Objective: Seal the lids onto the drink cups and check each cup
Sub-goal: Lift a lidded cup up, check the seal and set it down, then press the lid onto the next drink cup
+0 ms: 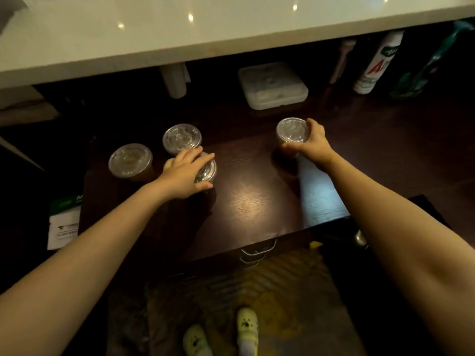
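Clear plastic lids already cap all 4 cups on the dark wooden counter (257, 201), so this looks like the checking step. From the left: 1 lidded cup (130, 160) and another (182, 137) stand untouched. The left hand (185, 176) cups over a third cup (208, 172), palm down. The right hand (312, 140) grips the far-right cup (291, 133) around its rim. Next, press each rim evenly.

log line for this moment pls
left hand on cup lid | right hand gripping far-right cup | two lidded cups untouched at left
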{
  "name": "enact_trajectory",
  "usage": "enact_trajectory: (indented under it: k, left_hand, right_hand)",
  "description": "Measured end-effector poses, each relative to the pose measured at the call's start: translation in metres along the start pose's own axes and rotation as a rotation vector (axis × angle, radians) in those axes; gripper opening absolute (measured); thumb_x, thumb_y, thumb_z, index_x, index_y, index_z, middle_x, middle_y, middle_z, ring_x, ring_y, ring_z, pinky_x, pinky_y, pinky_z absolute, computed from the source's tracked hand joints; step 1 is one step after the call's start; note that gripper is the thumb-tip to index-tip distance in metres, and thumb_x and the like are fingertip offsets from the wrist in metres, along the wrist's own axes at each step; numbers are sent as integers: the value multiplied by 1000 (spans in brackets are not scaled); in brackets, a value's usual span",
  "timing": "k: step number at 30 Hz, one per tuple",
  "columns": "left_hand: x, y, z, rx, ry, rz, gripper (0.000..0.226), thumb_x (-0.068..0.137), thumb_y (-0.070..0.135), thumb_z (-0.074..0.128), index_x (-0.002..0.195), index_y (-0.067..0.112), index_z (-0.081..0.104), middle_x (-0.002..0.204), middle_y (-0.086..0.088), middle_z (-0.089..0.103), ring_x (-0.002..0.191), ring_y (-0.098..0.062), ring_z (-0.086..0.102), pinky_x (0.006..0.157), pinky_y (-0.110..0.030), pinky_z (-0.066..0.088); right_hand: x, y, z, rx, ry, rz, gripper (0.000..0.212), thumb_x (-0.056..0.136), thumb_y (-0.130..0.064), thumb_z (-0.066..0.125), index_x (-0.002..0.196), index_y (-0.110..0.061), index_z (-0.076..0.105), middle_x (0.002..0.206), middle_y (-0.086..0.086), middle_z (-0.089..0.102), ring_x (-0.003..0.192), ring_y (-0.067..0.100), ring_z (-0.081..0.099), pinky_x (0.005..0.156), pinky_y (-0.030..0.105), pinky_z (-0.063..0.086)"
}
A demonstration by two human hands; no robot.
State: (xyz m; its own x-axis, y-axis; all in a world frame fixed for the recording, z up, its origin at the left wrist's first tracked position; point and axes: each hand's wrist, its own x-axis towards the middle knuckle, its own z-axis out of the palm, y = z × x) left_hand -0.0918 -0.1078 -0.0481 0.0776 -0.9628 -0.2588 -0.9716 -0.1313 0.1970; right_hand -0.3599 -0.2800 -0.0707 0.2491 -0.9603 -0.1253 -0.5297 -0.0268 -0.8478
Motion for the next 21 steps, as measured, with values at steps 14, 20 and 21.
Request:
enact_trajectory:
  k: [14,20,21]
  left_hand:
    - [-7,2,5,-19,30,-35,77,85,47,56,147,34,13,158,-1,3,145,-20,-4,114,-48,8]
    - [-25,1,4,-30,-1,-43,77,84,48,57,146,35,13,158,-1,1,145,-20,-6,114,-46,6]
    - [-30,0,5,-33,-5,-45,77,84,48,57,146,35,12,158,-1,1,145,-20,-6,114,-46,6]
  right_hand:
    - [-1,-6,-9,-185,-12,-116,110,71,-39,78,150,-11,6,158,11,1,146,29,5,117,41,13]
    - [-19,-48,17,-331,-74,-400,93,75,-33,76,146,-3,23,155,17,21,144,30,17,117,35,15]
    - [-27,-53,29,-328,-127,-438,89,76,-30,76,144,-2,27,153,18,25,144,30,20,116,34,15]
